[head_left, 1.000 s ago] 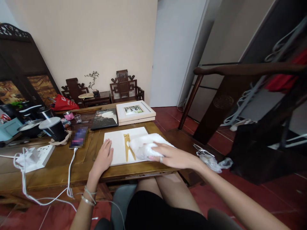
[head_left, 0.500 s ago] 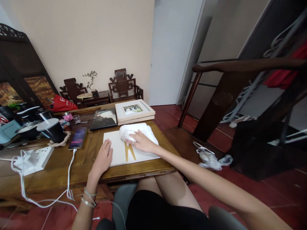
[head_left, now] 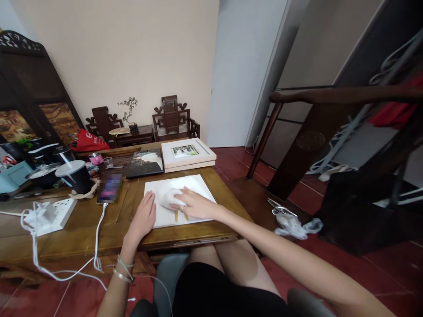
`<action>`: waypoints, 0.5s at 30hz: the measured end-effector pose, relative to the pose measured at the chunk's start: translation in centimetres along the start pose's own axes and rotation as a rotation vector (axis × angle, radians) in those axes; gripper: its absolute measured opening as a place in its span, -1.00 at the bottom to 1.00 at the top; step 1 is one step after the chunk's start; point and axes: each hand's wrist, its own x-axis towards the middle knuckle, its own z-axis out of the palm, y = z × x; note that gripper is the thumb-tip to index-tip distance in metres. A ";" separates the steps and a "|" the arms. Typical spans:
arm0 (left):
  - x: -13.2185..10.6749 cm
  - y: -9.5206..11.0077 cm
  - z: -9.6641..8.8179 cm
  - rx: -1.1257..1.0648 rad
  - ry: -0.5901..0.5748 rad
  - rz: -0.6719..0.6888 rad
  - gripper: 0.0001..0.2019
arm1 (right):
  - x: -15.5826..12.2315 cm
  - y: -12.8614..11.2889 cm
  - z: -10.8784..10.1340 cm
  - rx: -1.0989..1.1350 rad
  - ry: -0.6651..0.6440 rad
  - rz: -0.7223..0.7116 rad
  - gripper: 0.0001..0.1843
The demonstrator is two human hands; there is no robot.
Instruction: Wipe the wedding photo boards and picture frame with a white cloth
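A white board (head_left: 201, 188) with a gold stand piece (head_left: 176, 215) lies flat on the wooden table (head_left: 82, 229) in front of me. My left hand (head_left: 142, 216) rests flat with fingers stretched out on the board's left edge. My right hand (head_left: 194, 204) presses a bunched white cloth (head_left: 168, 197) onto the middle of the board, fingers curled over it. The cloth hides most of the gold piece.
Behind the board lie a white framed photo (head_left: 187, 152) and a dark picture (head_left: 145, 162). A phone (head_left: 109, 187) with a cable, a white power strip (head_left: 53, 211) and a black cup (head_left: 76, 176) sit to the left. A dark chair (head_left: 307, 132) and crumpled plastic (head_left: 294, 224) are on the right.
My right hand has carried the cloth from the board's right side up to its far edge, then back left to the middle. The cloth is now bunched smaller. My left hand stayed put.
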 end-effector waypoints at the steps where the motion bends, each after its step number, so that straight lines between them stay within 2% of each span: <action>1: 0.0 0.0 0.0 0.000 -0.005 -0.002 -0.50 | 1.0 0.8 0.2 -0.037 0.009 0.014 -0.64; 4: -0.1 -0.2 0.0 0.000 -0.011 0.005 -0.51 | 3.4 2.2 0.7 -0.141 0.018 0.070 -0.65; 7: -0.1 -0.3 0.2 0.001 0.003 0.014 -0.51 | 4.1 1.7 1.2 -0.184 0.012 0.087 -0.70; 10: -0.1 -0.5 0.4 -0.004 0.019 0.022 -0.51 | 2.4 -0.4 1.8 -0.224 -0.020 0.072 -0.69; 15: -0.2 -0.7 0.4 -0.042 0.035 0.046 -0.54 | -2.5 -4.8 1.4 -0.189 -0.100 -0.011 -0.66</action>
